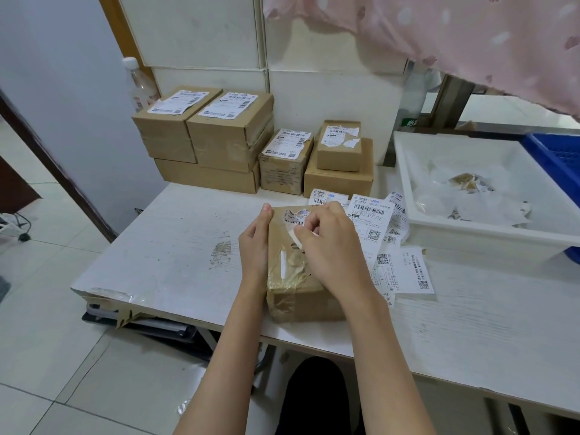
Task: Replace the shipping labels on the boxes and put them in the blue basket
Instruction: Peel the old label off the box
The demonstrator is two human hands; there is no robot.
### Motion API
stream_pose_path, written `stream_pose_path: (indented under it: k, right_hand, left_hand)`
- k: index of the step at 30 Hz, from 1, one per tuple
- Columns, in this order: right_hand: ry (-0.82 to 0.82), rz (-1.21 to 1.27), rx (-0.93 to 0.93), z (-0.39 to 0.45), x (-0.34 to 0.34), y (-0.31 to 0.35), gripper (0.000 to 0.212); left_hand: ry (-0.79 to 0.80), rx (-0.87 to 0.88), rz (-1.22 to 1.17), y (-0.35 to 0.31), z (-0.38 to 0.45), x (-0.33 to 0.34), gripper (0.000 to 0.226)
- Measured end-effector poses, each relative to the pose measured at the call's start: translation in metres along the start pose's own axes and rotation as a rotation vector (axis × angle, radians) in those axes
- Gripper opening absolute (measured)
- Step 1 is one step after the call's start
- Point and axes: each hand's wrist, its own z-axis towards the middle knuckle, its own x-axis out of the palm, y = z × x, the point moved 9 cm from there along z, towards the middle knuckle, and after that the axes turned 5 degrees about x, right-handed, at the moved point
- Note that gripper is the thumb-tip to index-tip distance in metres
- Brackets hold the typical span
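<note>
A taped brown cardboard box (295,277) lies on the white table (169,246) in front of me. My left hand (255,243) lies flat against the box's left side, fingers straight. My right hand (329,243) sits on top of the box and pinches a strip of the torn old label (296,235), which is partly peeled up. Scraps of that label (298,215) still stick near the box's far edge. Fresh shipping labels (373,221) lie loose on the table just right of the box. A corner of the blue basket (558,158) shows at the far right.
Several labelled cardboard boxes (219,133) are stacked against the wall at the back. A white tray (445,227) holding peeled label scraps stands at the right, partly over the blue basket. A plastic bottle (141,86) stands behind the boxes. Pink cloth (470,36) hangs above right.
</note>
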Motion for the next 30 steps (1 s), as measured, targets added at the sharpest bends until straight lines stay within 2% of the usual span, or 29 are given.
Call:
stream_pose_path:
  k: [4,8,11,13,17,25,30]
  right_hand:
    - [-0.01,0.0,-0.012,-0.0018,-0.0028,0.0022,0.014]
    - [0.039,0.097,0.053,-0.0025,-0.001,0.0011,0.026]
    - [-0.034,-0.089,-0.022,-0.0044,-0.0007,0.0081,0.032]
    - [-0.069,-0.115,-0.057,-0.0042,-0.001,0.0088,0.026]
    - [-0.086,-0.068,-0.066,-0.0019,-0.0044,0.0071,0.022]
    - [-0.095,0.05,0.029,0.0,-0.0081,0.0001,0.019]
    - [-0.059,0.112,0.049,-0.0029,-0.0072,0.0023,0.028]
  left_hand:
    - [0.004,0.006,0.02,-0.0012,-0.0015,0.0006,0.042]
    - [0.028,-0.001,0.031,0.0012,-0.0006,0.0014,0.036]
    - [0.015,-0.016,0.035,0.0036,0.002,-0.0008,0.031]
    - [0.022,0.001,0.036,0.0007,0.0007,0.0002,0.035]
    - [0.016,0.008,0.026,-0.0029,-0.0035,0.0007,0.052]
    - [0.021,-0.018,-0.014,0.0012,-0.0025,0.0007,0.048]
    - [0.021,-0.004,0.003,-0.0014,-0.0033,0.0012,0.05]
